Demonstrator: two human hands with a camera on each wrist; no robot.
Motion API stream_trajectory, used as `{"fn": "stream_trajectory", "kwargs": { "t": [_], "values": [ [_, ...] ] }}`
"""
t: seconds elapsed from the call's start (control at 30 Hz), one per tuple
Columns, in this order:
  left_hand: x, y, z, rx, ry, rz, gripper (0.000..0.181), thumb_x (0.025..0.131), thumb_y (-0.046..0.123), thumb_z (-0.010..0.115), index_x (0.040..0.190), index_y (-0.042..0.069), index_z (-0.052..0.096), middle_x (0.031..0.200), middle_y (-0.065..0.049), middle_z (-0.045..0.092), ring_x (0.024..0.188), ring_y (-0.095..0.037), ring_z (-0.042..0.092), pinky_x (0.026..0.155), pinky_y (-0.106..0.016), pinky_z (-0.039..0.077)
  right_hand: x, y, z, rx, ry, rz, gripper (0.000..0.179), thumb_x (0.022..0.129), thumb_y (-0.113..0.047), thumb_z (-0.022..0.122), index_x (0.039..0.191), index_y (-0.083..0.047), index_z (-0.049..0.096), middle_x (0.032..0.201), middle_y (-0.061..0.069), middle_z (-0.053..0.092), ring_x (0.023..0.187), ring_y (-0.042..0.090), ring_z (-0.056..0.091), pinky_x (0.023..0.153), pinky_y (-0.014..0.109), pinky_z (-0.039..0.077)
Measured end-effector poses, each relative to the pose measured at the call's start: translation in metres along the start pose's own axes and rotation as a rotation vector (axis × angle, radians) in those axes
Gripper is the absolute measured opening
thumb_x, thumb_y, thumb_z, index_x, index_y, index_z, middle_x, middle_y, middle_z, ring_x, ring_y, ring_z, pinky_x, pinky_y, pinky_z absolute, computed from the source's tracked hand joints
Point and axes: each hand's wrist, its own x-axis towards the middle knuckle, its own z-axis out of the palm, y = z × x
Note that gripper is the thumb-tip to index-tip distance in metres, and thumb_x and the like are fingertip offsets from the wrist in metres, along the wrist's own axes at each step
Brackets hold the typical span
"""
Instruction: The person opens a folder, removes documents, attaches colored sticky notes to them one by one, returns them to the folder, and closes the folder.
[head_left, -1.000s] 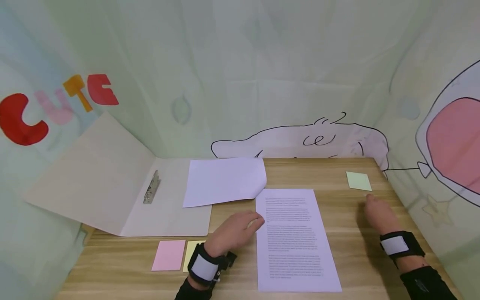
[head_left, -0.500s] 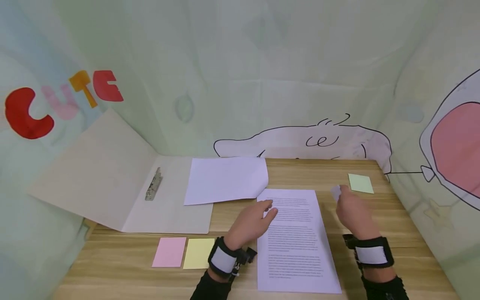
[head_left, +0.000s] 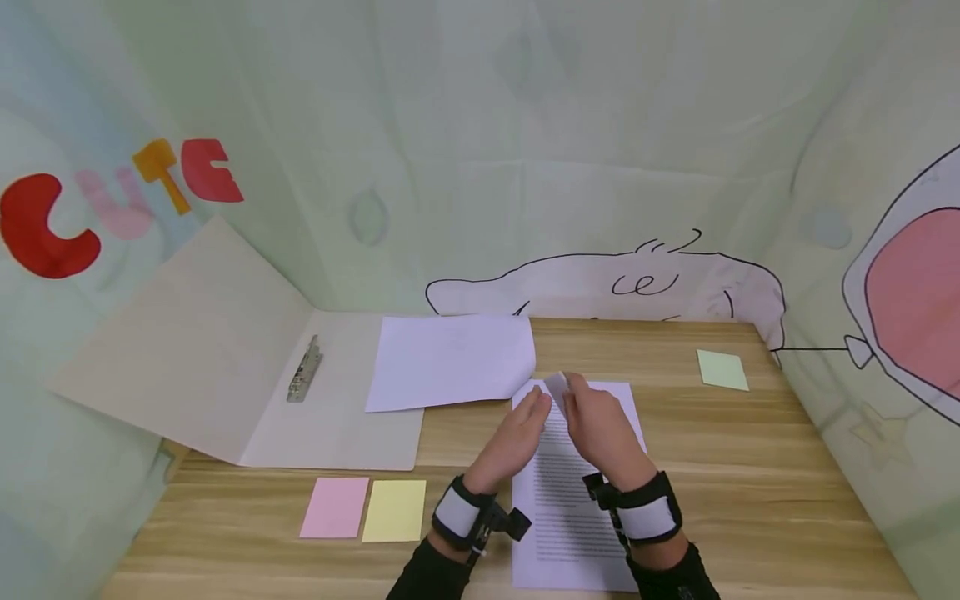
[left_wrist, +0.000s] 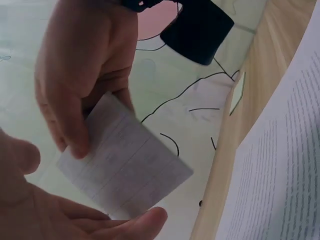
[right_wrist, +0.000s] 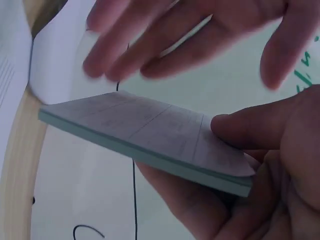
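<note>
My right hand (head_left: 606, 427) pinches a small square pad of sticky notes (head_left: 557, 390) between thumb and fingers, above a printed page (head_left: 551, 533). In the right wrist view the pad (right_wrist: 145, 125) shows a pale face with faint lines and a greenish edge along its thickness. The left hand (head_left: 510, 446) is held out just left of the pad, fingers fairly straight. From the left wrist, those fingers (left_wrist: 140, 225) overlap the lower corner of the pad (left_wrist: 127, 160). Part of the printed page is hidden beneath both hands.
A green note (head_left: 722, 369) lies at the back right. Left stands an opened folder (head_left: 352, 442) with a metal clip (head_left: 305, 371). A white sheet (head_left: 450, 362) partly overlaps it. Pink (head_left: 334, 507) and yellow (head_left: 394, 511) notes lie at the front left of the wooden table (head_left: 765, 517).
My right hand has moved left from beside the green note, carrying the pad over the printed page. The left hand has moved right and up to meet it.
</note>
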Motion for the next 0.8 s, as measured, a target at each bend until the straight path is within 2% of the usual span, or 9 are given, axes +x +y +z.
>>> {"fn": "stream_trajectory", "kwargs": {
  "t": [0.1, 0.17, 0.27, 0.37, 0.43, 0.53, 0.6, 0.67, 0.8],
  "values": [
    [0.001, 0.001, 0.005, -0.142, 0.038, 0.019, 0.059, 0.105, 0.031, 0.025, 0.143, -0.013, 0.019, 0.148, -0.029, 0.023, 0.131, -0.038, 0.034, 0.098, -0.048, 0.039, -0.002, -0.009, 0.007, 0.013, -0.017, -0.022, 0.025, 0.091, -0.003, 0.057, 0.115, 0.005, 0.057, 0.076, 0.019, 0.065, 0.066, 0.034, 0.064, 0.056, 0.044, 0.05],
    [0.002, 0.001, 0.007, -0.178, 0.069, 0.02, 0.059, 0.105, 0.029, 0.025, 0.143, -0.015, 0.017, 0.148, -0.03, 0.021, 0.134, -0.038, 0.027, 0.1, -0.049, 0.036, -0.005, -0.013, 0.012, 0.012, -0.027, -0.043, 0.024, 0.091, -0.004, 0.058, 0.114, 0.004, 0.058, 0.08, 0.018, 0.067, 0.068, 0.034, 0.065, 0.058, 0.044, 0.051],
    [0.005, -0.002, 0.007, -0.156, 0.12, 0.002, 0.059, 0.105, 0.029, 0.025, 0.142, -0.016, 0.016, 0.149, -0.03, 0.017, 0.138, -0.037, 0.017, 0.107, -0.049, 0.025, -0.006, -0.018, 0.018, 0.005, -0.021, -0.087, 0.025, 0.091, -0.003, 0.059, 0.115, 0.005, 0.058, 0.088, 0.019, 0.068, 0.072, 0.033, 0.066, 0.06, 0.044, 0.052],
    [0.009, -0.009, 0.004, -0.109, 0.138, -0.016, 0.06, 0.105, 0.033, 0.022, 0.143, -0.013, 0.02, 0.15, -0.027, 0.019, 0.14, -0.034, 0.015, 0.11, -0.048, 0.016, -0.005, -0.02, 0.022, 0.017, -0.021, -0.113, 0.029, 0.091, -0.006, 0.06, 0.118, 0.005, 0.058, 0.097, 0.02, 0.068, 0.079, 0.032, 0.067, 0.066, 0.043, 0.053],
    [0.01, -0.01, 0.0, -0.111, 0.12, -0.029, 0.06, 0.105, 0.036, 0.02, 0.145, -0.009, 0.022, 0.151, -0.023, 0.021, 0.139, -0.032, 0.017, 0.11, -0.048, 0.017, -0.004, -0.021, 0.02, 0.042, -0.047, -0.111, 0.035, 0.091, -0.008, 0.06, 0.123, 0.005, 0.057, 0.105, 0.019, 0.067, 0.086, 0.029, 0.066, 0.071, 0.041, 0.053],
    [0.01, -0.012, -0.006, -0.175, 0.092, -0.059, 0.061, 0.104, 0.041, 0.017, 0.144, -0.004, 0.03, 0.144, -0.021, 0.035, 0.127, -0.03, 0.038, 0.101, -0.043, 0.034, -0.003, -0.02, 0.013, 0.103, -0.122, -0.114, 0.045, 0.091, -0.015, 0.063, 0.131, 0.003, 0.052, 0.12, 0.017, 0.061, 0.103, 0.027, 0.062, 0.083, 0.04, 0.05],
    [0.01, -0.013, -0.01, -0.25, 0.067, -0.078, 0.064, 0.103, 0.045, 0.015, 0.143, -0.002, 0.034, 0.138, -0.02, 0.04, 0.116, -0.028, 0.046, 0.092, -0.038, 0.041, -0.002, -0.019, 0.008, 0.144, -0.17, -0.119, 0.052, 0.09, -0.021, 0.065, 0.134, 0.001, 0.049, 0.127, 0.016, 0.057, 0.112, 0.026, 0.057, 0.089, 0.041, 0.047],
    [0.009, -0.016, -0.013, -0.321, 0.043, -0.088, 0.068, 0.102, 0.05, 0.014, 0.141, -0.002, 0.035, 0.134, -0.017, 0.042, 0.109, -0.024, 0.047, 0.084, -0.031, 0.041, -0.002, -0.018, 0.004, 0.181, -0.208, -0.135, 0.057, 0.088, -0.026, 0.069, 0.135, -0.001, 0.049, 0.131, 0.015, 0.054, 0.119, 0.026, 0.052, 0.095, 0.041, 0.043],
    [0.009, -0.017, -0.014, -0.456, -0.001, -0.104, 0.073, 0.099, 0.055, 0.009, 0.141, -0.001, 0.032, 0.128, -0.013, 0.043, 0.109, -0.019, 0.045, 0.083, -0.028, 0.04, -0.002, -0.014, -0.001, 0.204, -0.243, -0.171, 0.061, 0.08, -0.03, 0.076, 0.13, -0.002, 0.055, 0.133, 0.013, 0.053, 0.121, 0.027, 0.05, 0.095, 0.041, 0.043]
  ]
}}
